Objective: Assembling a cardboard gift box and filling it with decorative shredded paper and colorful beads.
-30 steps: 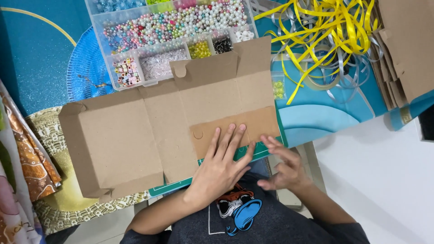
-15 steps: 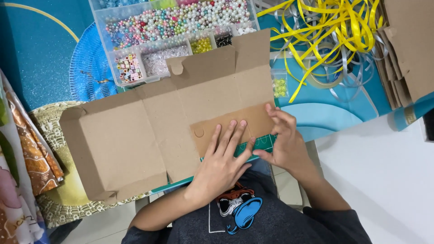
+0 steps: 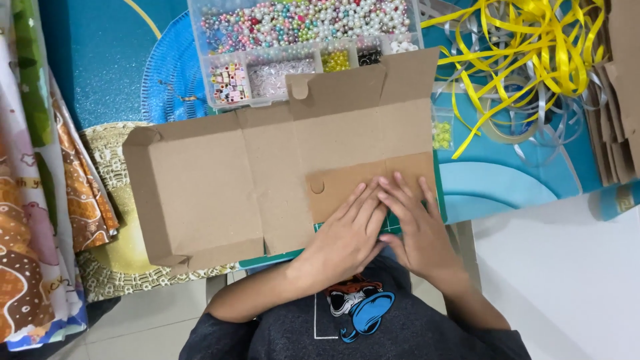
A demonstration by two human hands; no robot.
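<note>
A flat, unfolded brown cardboard box point(image 3: 267, 167) lies across the blue table, with its left side flaps partly raised. My left hand point(image 3: 347, 233) lies flat, fingers spread, on the darker folded flap point(image 3: 347, 183) at the near right of the box. My right hand point(image 3: 417, 227) presses flat on the same flap just beside it, fingertips nearly touching the left hand's. Both hands rest palm down and grip nothing. A green cutting mat point(image 3: 390, 225) shows under the flap's near edge.
A clear compartment tray of coloured beads point(image 3: 300, 40) sits behind the box. Tangled yellow and silver ribbon point(image 3: 533, 60) lies at back right, beside stacked brown cardboard point(image 3: 617, 100). Patterned cloth point(image 3: 40, 200) hangs at left. A small bag of yellow beads point(image 3: 441, 133) lies right of the box.
My right hand has come from the flap's right edge onto the flap, flat beside the left hand. The view has shifted slightly, so the box appears further right.
</note>
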